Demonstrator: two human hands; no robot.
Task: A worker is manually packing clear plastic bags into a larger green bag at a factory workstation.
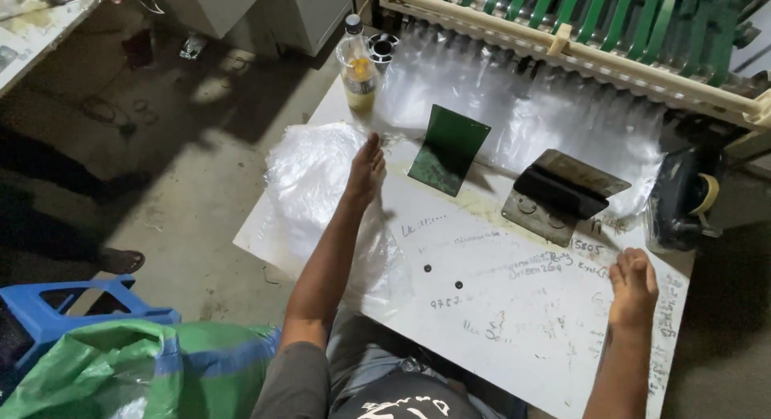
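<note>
From the head camera, the left hand lies palm-down on a heap of clear plastic bags at the left end of the white counter, its fingers stretched flat and together, pressing on the film rather than gripping it. The heap spills over the counter's left edge. The right hand rests on the bare counter near the right edge, fingers loosely curled downward, holding nothing. Scribbled pen marks cover the surface between the two hands. Just beyond the left hand a green angled plate stands tilted. To its right sits a metal bracket with a black bar. A clear bottle with yellowish liquid stands upright at the far left corner. More clear film drapes from a machine with green belts at the back.
</note>
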